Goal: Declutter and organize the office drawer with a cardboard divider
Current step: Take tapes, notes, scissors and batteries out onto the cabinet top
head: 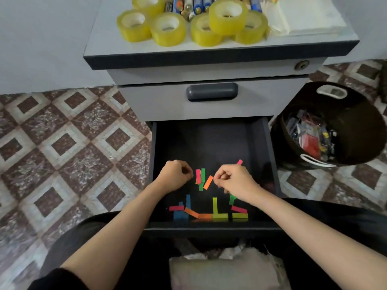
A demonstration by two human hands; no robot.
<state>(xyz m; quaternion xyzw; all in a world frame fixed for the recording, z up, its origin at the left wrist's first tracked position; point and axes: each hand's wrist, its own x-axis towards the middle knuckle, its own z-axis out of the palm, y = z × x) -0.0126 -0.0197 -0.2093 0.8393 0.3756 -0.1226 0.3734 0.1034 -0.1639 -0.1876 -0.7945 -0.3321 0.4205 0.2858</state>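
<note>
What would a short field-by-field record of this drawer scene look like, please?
drawer: open, dark inside
paper strips: coloured, scattered loose over the drawer's front half
left hand: in the drawer, fingers curled, beside the strips
right hand: fingers curled, fingertips at an orange strip
cabinet top: tape rolls, batteries, white paper
basket: on the floor right of the drawer, holding mixed items
cardboard divider: not in view
</note>
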